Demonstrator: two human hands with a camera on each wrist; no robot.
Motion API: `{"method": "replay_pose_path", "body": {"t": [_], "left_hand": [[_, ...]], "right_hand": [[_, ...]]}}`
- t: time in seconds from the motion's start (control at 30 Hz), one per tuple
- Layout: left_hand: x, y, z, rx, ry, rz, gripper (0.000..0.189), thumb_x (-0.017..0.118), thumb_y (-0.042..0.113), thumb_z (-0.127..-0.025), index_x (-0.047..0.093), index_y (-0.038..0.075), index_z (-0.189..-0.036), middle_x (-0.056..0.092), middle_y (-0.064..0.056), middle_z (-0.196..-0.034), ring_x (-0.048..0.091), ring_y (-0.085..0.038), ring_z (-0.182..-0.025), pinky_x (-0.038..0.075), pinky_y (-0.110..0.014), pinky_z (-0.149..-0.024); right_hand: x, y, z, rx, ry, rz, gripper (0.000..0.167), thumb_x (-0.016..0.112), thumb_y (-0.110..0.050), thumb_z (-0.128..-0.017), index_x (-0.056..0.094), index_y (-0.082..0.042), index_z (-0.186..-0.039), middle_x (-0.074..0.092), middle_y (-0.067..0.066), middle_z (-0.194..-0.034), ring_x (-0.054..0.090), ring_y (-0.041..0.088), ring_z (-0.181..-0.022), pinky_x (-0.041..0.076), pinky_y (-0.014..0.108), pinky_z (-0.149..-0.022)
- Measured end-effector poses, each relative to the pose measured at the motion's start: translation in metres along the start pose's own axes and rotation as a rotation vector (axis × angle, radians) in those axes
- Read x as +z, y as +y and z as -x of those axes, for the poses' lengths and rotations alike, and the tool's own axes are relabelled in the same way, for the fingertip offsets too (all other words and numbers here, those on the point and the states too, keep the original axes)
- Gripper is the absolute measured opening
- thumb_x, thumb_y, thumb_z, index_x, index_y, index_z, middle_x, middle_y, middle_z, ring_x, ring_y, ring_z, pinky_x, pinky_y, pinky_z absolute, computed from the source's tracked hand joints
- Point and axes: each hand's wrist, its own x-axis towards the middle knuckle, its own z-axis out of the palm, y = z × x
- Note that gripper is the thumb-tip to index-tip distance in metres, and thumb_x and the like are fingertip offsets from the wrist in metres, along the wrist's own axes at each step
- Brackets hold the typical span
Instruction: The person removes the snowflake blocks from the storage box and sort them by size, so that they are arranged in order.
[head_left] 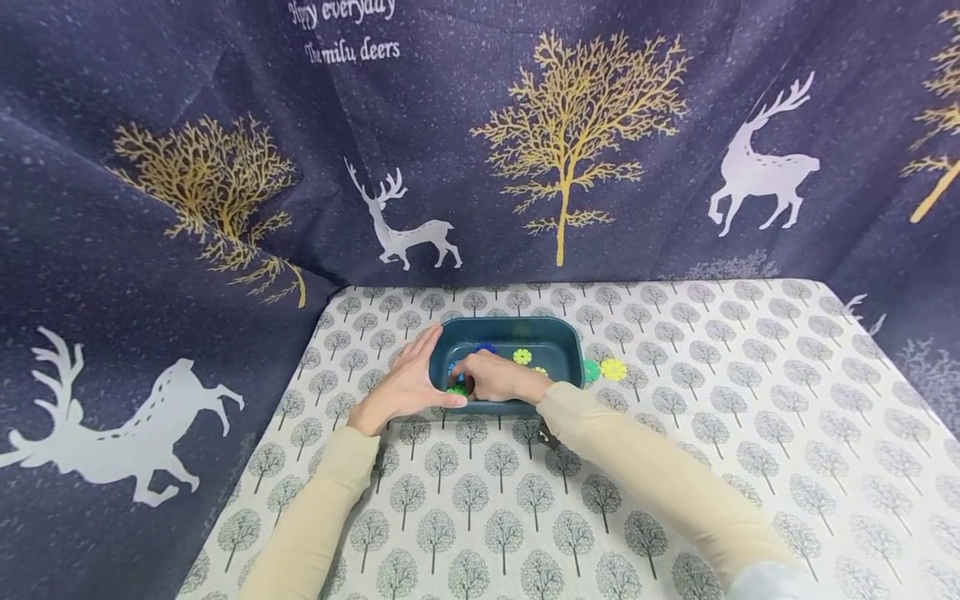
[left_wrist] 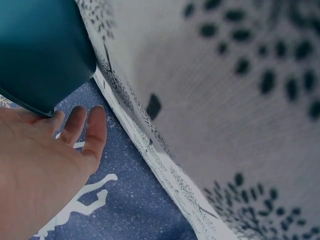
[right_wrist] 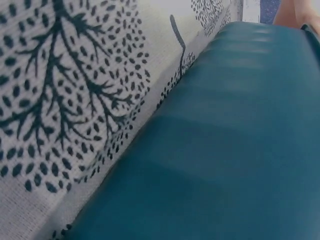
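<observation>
A dark teal plastic basin (head_left: pixel 558 337) stands on the cloth-covered table, with several small flower-shaped pieces inside. My left hand (head_left: pixel 408 379) rests against its left end, fingers fairly straight along the outside and thumb along the near rim. In the left wrist view, the fingers of that hand (left_wrist: pixel 47 160) reach below the rim of the basin (left_wrist: pixel 45 50). My right hand (head_left: pixel 491 375) reaches down inside the left part of the basin with bent fingers. Green pieces (head_left: pixel 457 389) and a blue piece (head_left: pixel 452 367) lie by its fingertips, which are partly hidden.
Outside the basin's right side lie a teal-green flower piece (head_left: pixel 592 371) and a yellow flower piece (head_left: pixel 613 369). Another yellow piece (head_left: pixel 522 356) is inside. A tree-print cloth (head_left: pixel 525 508) covers the table; a dark blue curtain (head_left: pixel 480 167) hangs behind.
</observation>
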Motion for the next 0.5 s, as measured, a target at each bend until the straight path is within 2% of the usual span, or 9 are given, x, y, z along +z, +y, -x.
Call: {"method": "replay_pose_path", "body": {"t": [0.23, 0.33, 0.4, 0.5], "left_hand": [[0.002, -0.002, -0.001, 0.008, 0.007, -0.008, 0.141, 0.094, 0.059, -0.078, 0.005, 0.015, -0.178, 0.007, -0.009, -0.187, 0.012, -0.047, -0.171, 0.013, -0.077, -0.134], [0.003, -0.003, 0.0, 0.007, 0.007, -0.012, 0.141, 0.094, 0.06, -0.078, 0.005, 0.015, -0.178, 0.006, -0.008, -0.187, 0.012, -0.048, -0.17, 0.015, -0.078, -0.133], [0.003, -0.002, 0.001, 0.005, 0.009, -0.011, 0.14, 0.094, 0.06, -0.078, 0.005, 0.016, -0.178, 0.006, -0.007, -0.187, 0.012, -0.048, -0.171, 0.016, -0.077, -0.134], [0.003, -0.001, 0.0, 0.013, 0.014, -0.015, 0.14, 0.094, 0.059, -0.078, 0.006, 0.015, -0.178, 0.007, -0.008, -0.187, 0.013, -0.049, -0.17, 0.017, -0.077, -0.133]], "right_hand": [[0.003, -0.001, -0.002, 0.042, -0.001, 0.011, 0.034, 0.075, 0.008, -0.095, 0.082, -0.012, -0.121, 0.08, 0.005, -0.092, 0.064, 0.005, -0.07, 0.059, 0.023, -0.076], [0.005, -0.001, -0.004, 0.049, -0.006, 0.017, 0.031, 0.073, 0.01, -0.094, 0.082, -0.012, -0.114, 0.078, 0.004, -0.09, 0.061, 0.009, -0.071, 0.056, 0.026, -0.077], [0.005, 0.0, -0.005, 0.057, -0.013, 0.007, 0.028, 0.072, 0.01, -0.095, 0.082, -0.012, -0.109, 0.078, 0.006, -0.091, 0.063, 0.014, -0.074, 0.058, 0.031, -0.079], [0.011, 0.013, -0.011, 0.038, 0.005, 0.03, 0.025, 0.074, 0.006, -0.094, 0.08, -0.017, -0.104, 0.079, 0.002, -0.096, 0.07, 0.016, -0.086, 0.062, 0.035, -0.085]]}}
